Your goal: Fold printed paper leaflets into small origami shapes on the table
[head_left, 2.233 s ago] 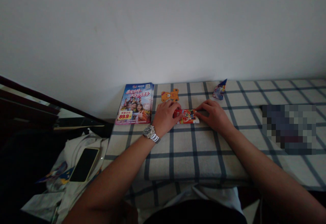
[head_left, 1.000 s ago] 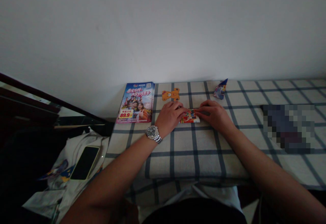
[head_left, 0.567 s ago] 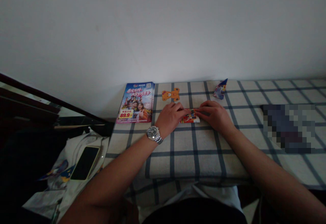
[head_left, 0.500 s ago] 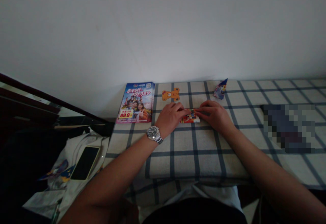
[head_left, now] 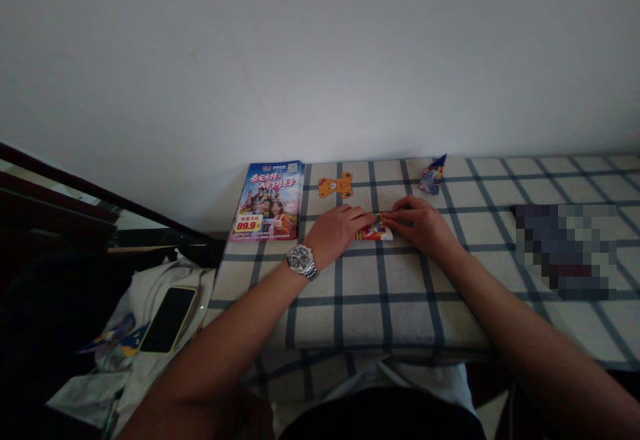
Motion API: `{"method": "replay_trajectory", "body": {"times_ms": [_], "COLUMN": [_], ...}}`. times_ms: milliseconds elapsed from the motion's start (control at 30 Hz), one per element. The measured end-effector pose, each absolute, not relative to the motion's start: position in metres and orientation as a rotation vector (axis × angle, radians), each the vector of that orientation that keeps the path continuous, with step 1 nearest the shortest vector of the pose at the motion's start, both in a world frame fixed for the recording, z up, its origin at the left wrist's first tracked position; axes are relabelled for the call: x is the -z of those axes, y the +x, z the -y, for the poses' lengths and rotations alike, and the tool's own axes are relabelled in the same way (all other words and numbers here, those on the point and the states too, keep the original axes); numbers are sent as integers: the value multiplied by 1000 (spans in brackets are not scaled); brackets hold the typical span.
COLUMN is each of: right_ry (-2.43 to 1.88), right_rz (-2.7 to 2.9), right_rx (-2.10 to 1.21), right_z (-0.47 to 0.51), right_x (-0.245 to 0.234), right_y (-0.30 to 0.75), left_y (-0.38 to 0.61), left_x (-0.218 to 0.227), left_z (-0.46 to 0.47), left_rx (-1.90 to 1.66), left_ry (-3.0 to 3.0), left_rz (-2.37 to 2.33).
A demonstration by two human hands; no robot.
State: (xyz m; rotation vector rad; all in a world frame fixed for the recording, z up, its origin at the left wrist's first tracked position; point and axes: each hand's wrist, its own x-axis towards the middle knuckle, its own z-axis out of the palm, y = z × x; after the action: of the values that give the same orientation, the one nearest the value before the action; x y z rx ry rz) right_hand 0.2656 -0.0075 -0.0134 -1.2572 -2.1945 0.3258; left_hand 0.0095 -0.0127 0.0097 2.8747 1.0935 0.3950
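A small folded piece of red and white printed paper lies on the checked tablecloth. My left hand, with a metal watch on its wrist, presses its fingers flat on the paper's left part. My right hand holds down the right end with bent fingers. The fingertips of both hands almost meet over the paper, and most of it is hidden under them.
A colourful leaflet lies at the table's far left, an orange bear cut-out beside it. A small folded paper cone stands near the wall. A blurred dark patch sits at the right. A phone rests on cloth at lower left.
My left hand has slid right along the folded paper toward my right hand, so less of the paper shows. My right hand has stayed nearly in place.
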Motion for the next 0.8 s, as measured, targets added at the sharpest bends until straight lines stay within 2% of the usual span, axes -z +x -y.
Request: {"method": "replay_trajectory", "body": {"times_ms": [300,800], "right_ry": [-1275,-1278], "right_rz": [2187,2147], "right_rx": [-304,-341], "right_z": [8,11], "right_x": [15,15], "right_y": [265,265], "left_y": [14,20], "left_x": [-20,-9], "left_z": [26,23], "left_rx": [-446,-594], "left_ry": [2810,2678], "left_rz": [-1089,-1020]}}
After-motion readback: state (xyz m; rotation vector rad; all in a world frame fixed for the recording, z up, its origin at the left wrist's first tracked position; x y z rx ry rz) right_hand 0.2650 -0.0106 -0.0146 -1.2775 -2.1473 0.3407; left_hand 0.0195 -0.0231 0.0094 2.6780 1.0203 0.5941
